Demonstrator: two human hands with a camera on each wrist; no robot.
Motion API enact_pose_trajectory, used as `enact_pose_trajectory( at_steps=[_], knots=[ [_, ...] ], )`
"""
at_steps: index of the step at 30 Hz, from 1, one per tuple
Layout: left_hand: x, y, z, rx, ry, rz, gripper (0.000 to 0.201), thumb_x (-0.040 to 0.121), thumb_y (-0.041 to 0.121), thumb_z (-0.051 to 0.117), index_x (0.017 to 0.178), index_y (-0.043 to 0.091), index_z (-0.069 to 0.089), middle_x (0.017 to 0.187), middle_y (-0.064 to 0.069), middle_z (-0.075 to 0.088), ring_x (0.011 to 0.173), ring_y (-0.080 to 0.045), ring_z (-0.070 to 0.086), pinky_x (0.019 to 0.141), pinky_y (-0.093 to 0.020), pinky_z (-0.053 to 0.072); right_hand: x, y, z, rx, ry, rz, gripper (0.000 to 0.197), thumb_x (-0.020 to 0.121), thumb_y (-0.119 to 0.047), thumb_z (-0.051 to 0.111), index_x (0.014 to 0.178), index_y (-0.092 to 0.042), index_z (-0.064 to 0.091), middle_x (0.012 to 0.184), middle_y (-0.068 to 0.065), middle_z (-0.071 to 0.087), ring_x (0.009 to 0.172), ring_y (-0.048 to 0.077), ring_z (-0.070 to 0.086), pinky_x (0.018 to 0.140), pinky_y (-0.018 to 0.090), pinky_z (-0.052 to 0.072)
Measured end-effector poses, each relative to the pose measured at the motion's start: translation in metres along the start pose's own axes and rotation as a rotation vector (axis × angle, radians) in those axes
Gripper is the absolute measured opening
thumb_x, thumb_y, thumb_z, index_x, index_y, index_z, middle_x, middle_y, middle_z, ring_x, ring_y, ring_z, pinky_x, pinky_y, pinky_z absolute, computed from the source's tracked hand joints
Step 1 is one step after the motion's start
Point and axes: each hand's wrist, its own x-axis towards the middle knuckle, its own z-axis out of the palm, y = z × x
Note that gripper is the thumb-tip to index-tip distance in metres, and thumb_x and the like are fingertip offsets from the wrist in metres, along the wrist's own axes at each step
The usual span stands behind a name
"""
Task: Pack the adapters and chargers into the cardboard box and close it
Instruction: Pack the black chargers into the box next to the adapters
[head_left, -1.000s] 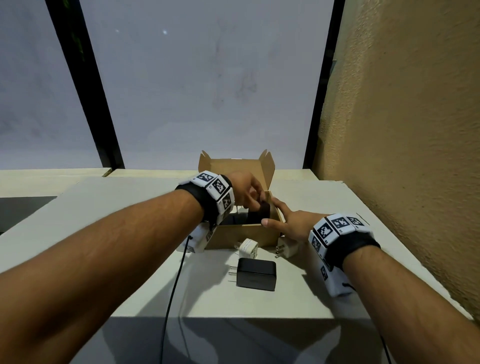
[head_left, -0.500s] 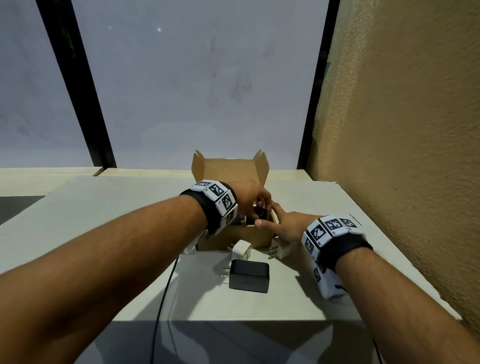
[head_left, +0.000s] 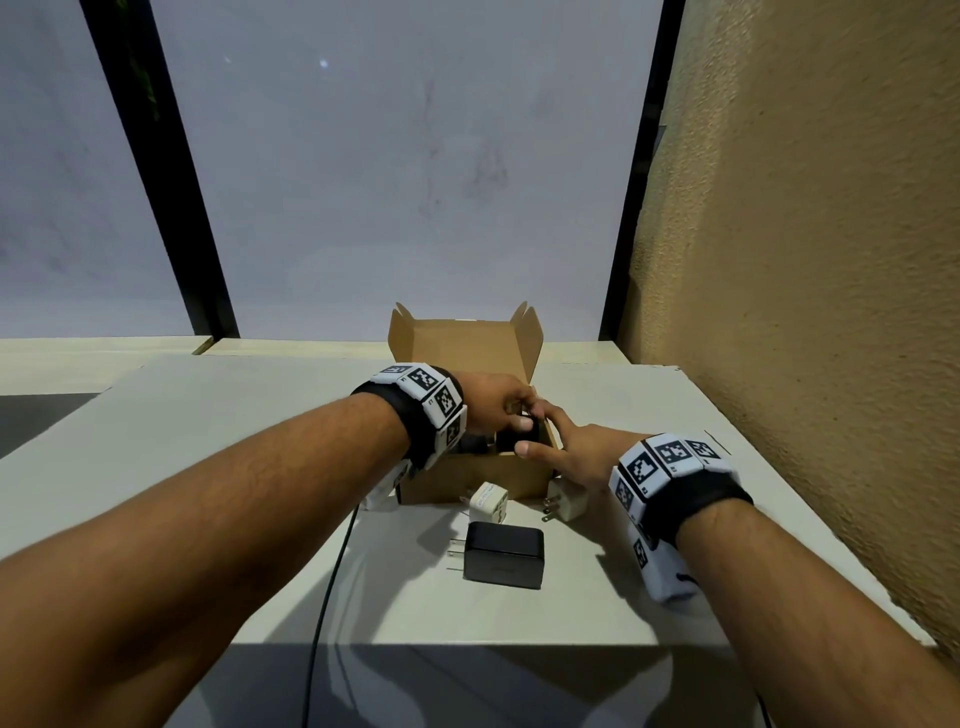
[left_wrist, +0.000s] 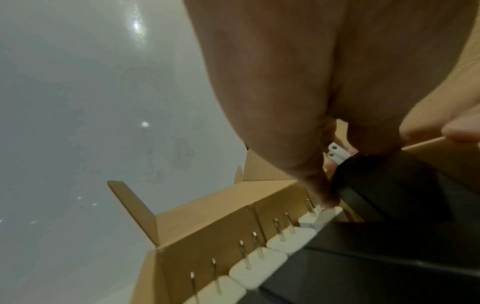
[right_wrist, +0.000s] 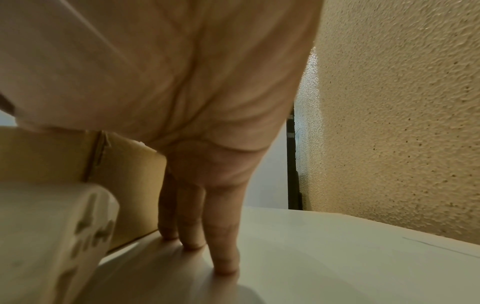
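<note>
The open cardboard box (head_left: 467, 480) stands mid-table with its lid (head_left: 462, 345) upright behind. My left hand (head_left: 522, 415) reaches into the box's right end and pinches a black charger (left_wrist: 389, 185), prongs up. A row of white adapters (left_wrist: 259, 265) stands along the box's far wall, beside other black chargers. My right hand (head_left: 545, 434) rests at the box's front right corner, thumb on the front rim, and three straight fingers (right_wrist: 192, 236) touch the table beside the box wall (right_wrist: 130, 185). In front of the box lie a black charger (head_left: 504, 556) and two white adapters (head_left: 488, 501) (head_left: 569, 501).
A rough tan wall (head_left: 805, 312) runs close along the table's right side. A window with black frames (head_left: 631, 208) stands behind the table (head_left: 234, 441). A thin black cable (head_left: 332, 571) hangs from my left wrist over the table's front edge.
My left hand has lowered the black charger deeper into the box's right end. The right hand has stayed at the box's front right corner. The loose chargers have not moved.
</note>
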Motion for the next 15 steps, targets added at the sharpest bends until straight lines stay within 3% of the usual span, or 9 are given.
enact_pose_trajectory(
  at_steps=[3,5,8,12,15],
  knots=[
    [0.0028,0.0017,0.0070,-0.014,0.004,0.004,0.031,0.096,0.034,0.052,0.115,0.012,0.064,0.138,-0.007,0.046,0.126,-0.022,0.045,0.104,-0.034,0.035,0.0020,0.0009,0.0010,0.008,0.007,-0.003,0.081,0.089,-0.066,0.036,0.152,-0.031,-0.001,0.140,0.018,0.050,0.122,0.033,0.053,0.103,0.036,0.037],
    [0.0021,0.0043,0.0065,-0.012,0.010,-0.002,0.031,0.096,0.036,0.052,0.114,0.015,0.065,0.134,-0.006,0.046,0.122,-0.019,0.045,0.101,-0.032,0.035,0.0031,0.0012,0.0021,0.019,0.001,-0.003,0.080,0.089,-0.066,0.036,0.151,-0.032,-0.002,0.139,0.018,0.051,0.121,0.033,0.054,0.102,0.036,0.037],
    [-0.0042,0.0061,0.0000,-0.009,-0.029,-0.002,0.031,0.099,0.023,0.049,0.126,0.015,0.060,0.122,-0.003,0.050,0.105,-0.014,0.045,0.092,-0.027,0.034,0.0050,0.0016,0.0032,0.013,-0.002,0.004,0.081,0.087,-0.069,0.035,0.151,-0.033,-0.002,0.139,0.017,0.051,0.121,0.033,0.055,0.103,0.037,0.038],
    [-0.0054,-0.0009,-0.0001,-0.101,-0.058,-0.077,0.035,0.096,0.009,0.049,0.129,0.020,0.054,0.126,-0.001,0.056,0.115,-0.020,0.052,0.102,-0.036,0.041,0.0038,0.0020,0.0027,-0.007,-0.008,0.010,0.080,0.088,-0.068,0.032,0.151,-0.032,-0.002,0.138,0.017,0.052,0.120,0.033,0.055,0.102,0.037,0.038],
    [-0.0031,0.0007,0.0033,-0.104,-0.082,-0.117,0.035,0.095,0.025,0.053,0.129,0.017,0.053,0.126,-0.005,0.059,0.109,-0.020,0.056,0.104,-0.039,0.043,0.0033,0.0010,0.0018,-0.024,-0.005,0.015,0.081,0.088,-0.068,0.031,0.152,-0.031,-0.004,0.138,0.019,0.052,0.121,0.033,0.055,0.103,0.037,0.038]
  ],
)
